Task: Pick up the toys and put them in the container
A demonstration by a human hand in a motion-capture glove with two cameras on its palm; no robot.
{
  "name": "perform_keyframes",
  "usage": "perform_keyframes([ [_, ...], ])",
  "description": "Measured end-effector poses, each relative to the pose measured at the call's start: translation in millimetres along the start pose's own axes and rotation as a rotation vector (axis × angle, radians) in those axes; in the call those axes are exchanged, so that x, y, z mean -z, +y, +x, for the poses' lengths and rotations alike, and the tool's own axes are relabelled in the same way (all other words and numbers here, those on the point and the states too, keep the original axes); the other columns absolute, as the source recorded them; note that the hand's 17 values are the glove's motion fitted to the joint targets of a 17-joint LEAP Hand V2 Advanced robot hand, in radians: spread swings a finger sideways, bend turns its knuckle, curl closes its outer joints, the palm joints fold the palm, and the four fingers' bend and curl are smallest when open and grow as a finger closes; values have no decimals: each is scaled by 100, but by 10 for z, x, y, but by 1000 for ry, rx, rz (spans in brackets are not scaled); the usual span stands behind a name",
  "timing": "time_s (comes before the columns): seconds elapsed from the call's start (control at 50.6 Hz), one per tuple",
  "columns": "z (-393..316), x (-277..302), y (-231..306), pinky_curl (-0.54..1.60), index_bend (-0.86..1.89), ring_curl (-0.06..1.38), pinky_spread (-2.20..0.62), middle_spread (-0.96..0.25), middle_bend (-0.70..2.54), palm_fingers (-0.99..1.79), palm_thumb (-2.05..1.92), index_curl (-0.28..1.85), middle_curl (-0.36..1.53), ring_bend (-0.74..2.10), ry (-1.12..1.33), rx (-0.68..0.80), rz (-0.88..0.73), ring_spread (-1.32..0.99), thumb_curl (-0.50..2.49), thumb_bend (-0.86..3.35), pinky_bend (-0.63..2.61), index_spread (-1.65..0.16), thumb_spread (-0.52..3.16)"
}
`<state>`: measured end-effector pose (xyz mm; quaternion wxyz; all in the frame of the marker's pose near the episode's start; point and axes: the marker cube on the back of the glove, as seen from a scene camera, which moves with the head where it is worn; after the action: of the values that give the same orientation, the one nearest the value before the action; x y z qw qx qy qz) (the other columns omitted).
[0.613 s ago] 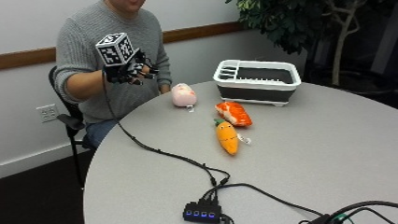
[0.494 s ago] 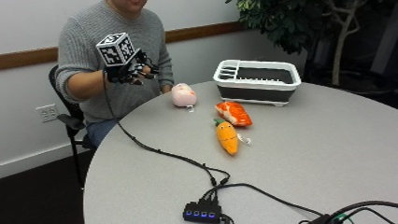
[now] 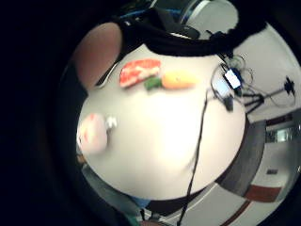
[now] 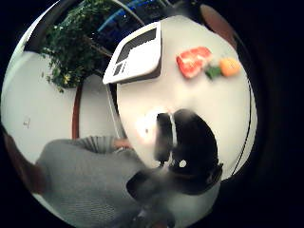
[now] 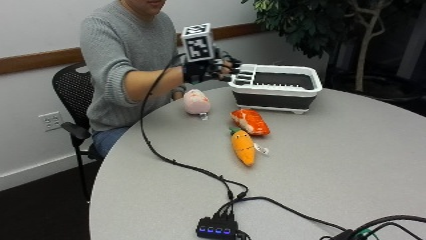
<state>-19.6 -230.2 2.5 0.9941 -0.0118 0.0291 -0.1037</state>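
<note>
A pink plush toy (image 5: pixel 196 101) lies on the round grey table (image 5: pixel 333 165) in front of the person. A red-orange plush (image 5: pixel 249 121) and a plush carrot (image 5: pixel 243 147) lie nearer the middle. The white, dark-sided container (image 5: pixel 276 87) stands at the far edge. My gloved right hand (image 5: pixel 214 70) hovers in the air above and just beyond the pink toy, beside the container's near end, fingers relaxed and holding nothing. The little finger side palm view looks down on the pink toy (image 3: pixel 92 133), red plush (image 3: pixel 139 71) and carrot (image 3: pixel 174 80). The thumb side view shows the container (image 4: pixel 135 54).
A black cable (image 5: pixel 180 162) runs from the glove across the table to a hub with blue lights (image 5: pixel 216 230) at the near edge. The bare left hand (image 5: pixel 178 92) rests at the table's rim. A potted plant (image 5: pixel 319 25) stands behind the container.
The gloved hand has swung from beside the person's shoulder toward the container, and is now above the pink toy. The toys and container have not moved.
</note>
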Motion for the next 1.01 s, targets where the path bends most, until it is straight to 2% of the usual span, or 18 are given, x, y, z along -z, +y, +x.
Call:
perform_keyframes([
  [0.04, -37, -57, -390, 28, 18, 17, 5, -21, 16, 2, 0, 27, 17, 34, -87, -56, -33, -19, 17, 2, 67, -35, 152],
  [0.099, -19, -180, -799, 29, 17, 18, 5, -20, 15, -2, -1, 28, 18, 34, -88, -69, -75, -19, 18, 1, 69, -35, 152],
  [0.217, -3, -505, -1180, 31, 18, 19, 5, -21, 15, -6, 0, 29, 19, 32, -27, -97, -119, -19, 20, 0, 72, -35, 151],
  [0.356, 76, -994, -1229, 32, 18, 20, 5, -21, 15, -6, 1, 31, 21, 31, -46, -145, -213, -19, 23, 0, 73, -35, 150],
  [0.435, 172, -1412, -1203, 32, 18, 21, 5, -21, 15, -6, 1, 32, 22, 31, -38, -209, -321, -19, 24, 0, 74, -35, 149],
  [0.514, 72, -1889, -1120, 32, 18, 21, 5, -21, 15, -7, 2, 33, 22, 30, 33, -201, -428, -18, 25, 0, 74, -35, 148],
  [0.593, 84, -1986, -1096, 32, 19, 20, 5, -20, 17, -13, 2, 35, 24, 19, 82, -183, -424, -15, 26, -1, 73, -36, 143],
  [0.712, 88, -1984, -1100, 34, 17, 19, 5, -19, 17, -7, 3, 35, 25, 17, 102, -175, -397, -12, 29, -1, 77, -36, 136],
  [0.83, 80, -1987, -1109, 31, 22, 20, 3, -20, 31, 23, 13, 37, 31, 23, 91, -175, -218, -16, 32, 4, 70, -38, 140],
  [0.87, 66, -1988, -1122, 28, 19, 22, 1, -21, 46, 44, 23, 36, 35, 34, 78, -182, -147, -22, 36, 9, 62, -38, 144],
  [0.89, 59, -1986, -1131, 27, 17, 22, 0, -22, 47, 46, 25, 36, 36, 36, 68, -186, -121, -24, 37, 11, 61, -38, 145],
  [0.929, 47, -1974, -1151, 26, 25, 26, -6, -25, 53, 67, 44, 39, 39, 50, 47, -187, -95, -31, 44, 20, 55, -38, 141],
  [1.008, 14, -1890, -1204, 26, 35, 32, -15, -27, 62, 80, 57, 45, 45, 61, 18, -165, -118, -42, 52, 24, 51, -40, 135],
])
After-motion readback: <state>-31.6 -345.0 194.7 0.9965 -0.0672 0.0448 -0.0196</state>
